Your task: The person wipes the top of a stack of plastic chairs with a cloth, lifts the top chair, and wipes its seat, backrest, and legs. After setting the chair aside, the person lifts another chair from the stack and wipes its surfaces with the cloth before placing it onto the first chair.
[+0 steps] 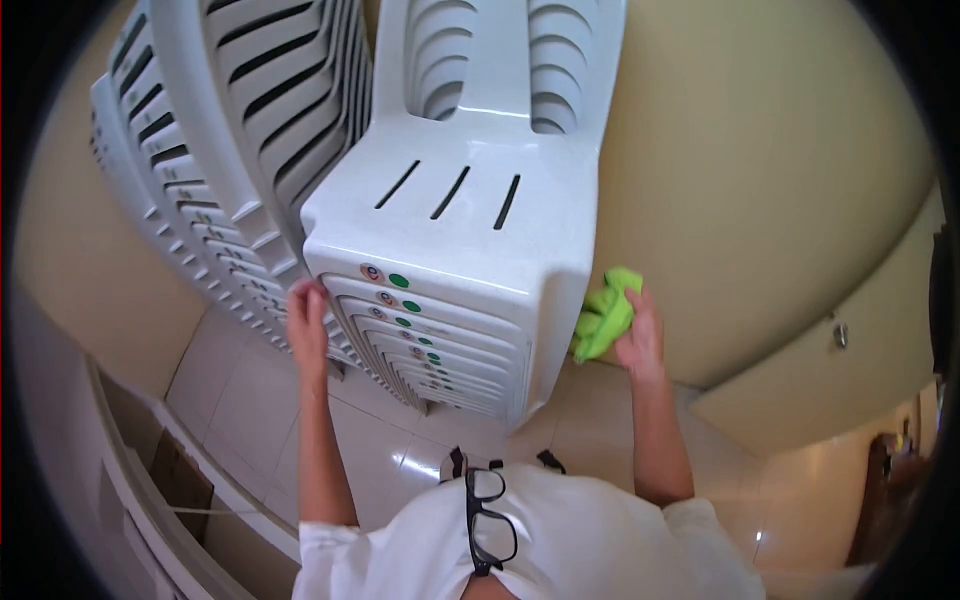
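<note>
Right hand clamps crumpled bright green cloth beside stack of white slotted plastic chairs; left hand flat, fingers together, on stack's front corner; chair legs hidden behind torso, second stack cut off

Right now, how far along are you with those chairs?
Nothing looks finished; clean and dusty can't be told apart. The left hand rests on the front stack of white chairs, the right hand holds a green cloth at its side. The second stack behind is untouched.
</note>
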### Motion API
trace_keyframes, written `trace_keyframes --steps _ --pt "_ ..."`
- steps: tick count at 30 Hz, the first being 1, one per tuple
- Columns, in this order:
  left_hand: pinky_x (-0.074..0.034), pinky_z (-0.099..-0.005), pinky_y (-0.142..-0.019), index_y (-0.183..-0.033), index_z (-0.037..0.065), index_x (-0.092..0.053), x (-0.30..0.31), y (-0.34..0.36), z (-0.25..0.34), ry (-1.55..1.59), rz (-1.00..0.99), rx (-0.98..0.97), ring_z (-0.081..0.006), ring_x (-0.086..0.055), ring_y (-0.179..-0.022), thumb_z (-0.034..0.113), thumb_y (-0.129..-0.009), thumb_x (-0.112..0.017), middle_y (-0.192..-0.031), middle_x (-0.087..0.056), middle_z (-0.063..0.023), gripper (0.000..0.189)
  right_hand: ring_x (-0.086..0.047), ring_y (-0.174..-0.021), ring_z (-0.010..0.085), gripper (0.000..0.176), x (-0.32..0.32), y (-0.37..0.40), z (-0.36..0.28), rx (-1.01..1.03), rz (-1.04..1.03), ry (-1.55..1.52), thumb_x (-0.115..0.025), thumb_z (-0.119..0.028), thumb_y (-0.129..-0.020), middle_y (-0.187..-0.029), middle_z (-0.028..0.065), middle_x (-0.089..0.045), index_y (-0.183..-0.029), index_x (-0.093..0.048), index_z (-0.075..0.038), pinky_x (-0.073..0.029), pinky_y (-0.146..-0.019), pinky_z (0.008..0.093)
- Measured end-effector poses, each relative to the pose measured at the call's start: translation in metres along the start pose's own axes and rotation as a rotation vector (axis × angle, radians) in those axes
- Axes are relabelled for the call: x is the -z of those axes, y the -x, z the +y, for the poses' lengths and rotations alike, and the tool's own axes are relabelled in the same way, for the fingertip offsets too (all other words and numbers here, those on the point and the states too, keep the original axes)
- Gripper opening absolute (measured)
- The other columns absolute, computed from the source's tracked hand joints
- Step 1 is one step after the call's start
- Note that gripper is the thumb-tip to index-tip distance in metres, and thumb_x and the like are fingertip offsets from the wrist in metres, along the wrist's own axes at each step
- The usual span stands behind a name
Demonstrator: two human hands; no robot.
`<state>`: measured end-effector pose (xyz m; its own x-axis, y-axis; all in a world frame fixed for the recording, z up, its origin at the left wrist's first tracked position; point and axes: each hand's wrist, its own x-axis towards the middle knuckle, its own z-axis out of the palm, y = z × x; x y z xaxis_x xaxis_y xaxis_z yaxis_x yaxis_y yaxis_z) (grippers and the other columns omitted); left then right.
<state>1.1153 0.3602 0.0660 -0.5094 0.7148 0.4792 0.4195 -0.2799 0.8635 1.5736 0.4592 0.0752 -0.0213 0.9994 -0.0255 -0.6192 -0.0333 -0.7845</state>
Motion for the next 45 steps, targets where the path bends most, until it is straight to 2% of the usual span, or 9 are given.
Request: trace_keyframes --steps 3,6,8,20,25,28,34,41,45 --pt "-0.042 -0.0293 -0.090 -0.130 0.001 -0.048 -0.014 -0.072 0.029 0.201 0.154 0.082 -0.0189 -0.056 -0.103 0.027 -0.098 -0.046 -0.117 -0.059 -0.0114 0.041 -0.057 -0.103 0.0213 0.037 -0.059 0.002 -0.016 0.044 0.069 0.092 -0.046 -0.011 -0.095 -0.116 0.0103 -0.057 -0.131 -0.044 -0.002 -0.047 -0.089 0.0360" --pt "-0.040 -0.0327 -0.093 -0.127 0.002 -0.052 -0.012 -0.122 0.018 0.130 -0.014 0.214 -0.0198 -0.054 -0.105 0.034 -0.097 -0.046 -0.117 -0.060 -0.0094 0.044 -0.055 -0.107 0.0192 0.039 -0.080 -0.023 -0.008 0.081 0.155 0.152 -0.047 -0.014 -0.096 -0.121 0.0105 -0.055 -0.132 -0.045 0.000 -0.045 -0.091 0.0344" --pt "-0.036 -0.0340 -0.098 -0.124 0.003 -0.056 -0.008 -0.135 0.015 0.480 -0.204 0.501 -0.0211 -0.052 -0.110 0.038 -0.096 -0.047 -0.119 -0.059 -0.0085 0.045 -0.056 -0.102 0.0175 0.036 -0.095 -0.029 -0.005 0.179 0.221 0.361 -0.047 -0.021 -0.096 -0.117 0.0101 -0.058 -0.126 -0.051 -0.002 -0.045 -0.086 0.0333" --pt "-0.050 -0.0335 -0.079 -0.099 0.000 -0.063 -0.034 -0.208 0.020 0.637 -0.614 0.640 -0.0216 -0.064 -0.084 0.031 -0.090 -0.051 -0.093 -0.067 -0.0088 0.034 -0.059 -0.078 0.0154 0.030 -0.126 -0.036 -0.028 -0.032 0.273 0.592 -0.051 -0.027 -0.090 -0.089 0.0087 -0.066 -0.096 -0.067 -0.002 -0.047 -0.068 0.0312" --pt "-0.053 -0.0339 -0.071 -0.097 0.001 -0.063 -0.044 -0.219 0.026 0.515 -0.584 0.657 -0.0213 -0.065 -0.080 0.030 -0.089 -0.052 -0.090 -0.067 -0.0111 0.032 -0.063 -0.091 0.0170 0.039 -0.139 -0.043 -0.039 -0.061 0.292 0.484 -0.051 -0.034 -0.093 -0.101 0.0106 -0.067 -0.108 -0.063 0.000 -0.049 -0.078 0.0310" --pt "-0.053 -0.0336 -0.067 -0.097 0.001 -0.062 -0.049 -0.226 0.018 0.535 -0.611 0.655 -0.0206 -0.064 -0.077 0.030 -0.088 -0.052 -0.089 -0.066 -0.0111 0.032 -0.064 -0.089 0.0215 0.045 -0.141 -0.056 -0.037 0.028 0.093 0.378 -0.050 -0.036 -0.093 -0.105 0.0127 -0.065 -0.117 -0.058 0.001 -0.050 -0.082 0.0333" --pt "-0.051 -0.0340 -0.072 -0.099 0.000 -0.062 -0.060 -0.237 0.013 0.466 -0.624 0.628 -0.0218 -0.061 -0.075 0.031 -0.087 -0.053 -0.088 -0.065 -0.0108 0.035 -0.065 -0.092 0.0237 0.042 -0.126 -0.077 -0.041 -0.041 0.004 0.729 -0.054 -0.031 -0.091 -0.109 0.0149 -0.064 -0.117 -0.056 0.003 -0.051 -0.084 0.0352" --pt "-0.055 -0.0392 -0.080 -0.104 -0.002 -0.062 -0.037 -0.250 0.115 0.812 -0.701 0.675 -0.0285 -0.067 -0.081 0.023 -0.080 -0.062 -0.096 -0.067 -0.0169 0.034 -0.065 -0.100 0.0302 0.043 -0.165 -0.075 -0.113 -0.197 -0.091 0.019 -0.059 -0.013 -0.086 -0.113 0.0216 -0.062 -0.123 -0.049 0.007 -0.054 -0.088 0.0440" --pt "-0.055 -0.0387 -0.079 -0.105 -0.003 -0.060 -0.022 -0.277 0.194 0.784 -0.762 0.595 -0.0293 -0.067 -0.080 0.019 -0.079 -0.062 -0.094 -0.067 -0.0167 0.034 -0.065 -0.098 0.0306 0.042 -0.214 -0.038 -0.177 -0.084 -0.165 0.029 -0.061 -0.010 -0.085 -0.112 0.0216 -0.062 -0.121 -0.050 0.007 -0.054 -0.087 0.0430"
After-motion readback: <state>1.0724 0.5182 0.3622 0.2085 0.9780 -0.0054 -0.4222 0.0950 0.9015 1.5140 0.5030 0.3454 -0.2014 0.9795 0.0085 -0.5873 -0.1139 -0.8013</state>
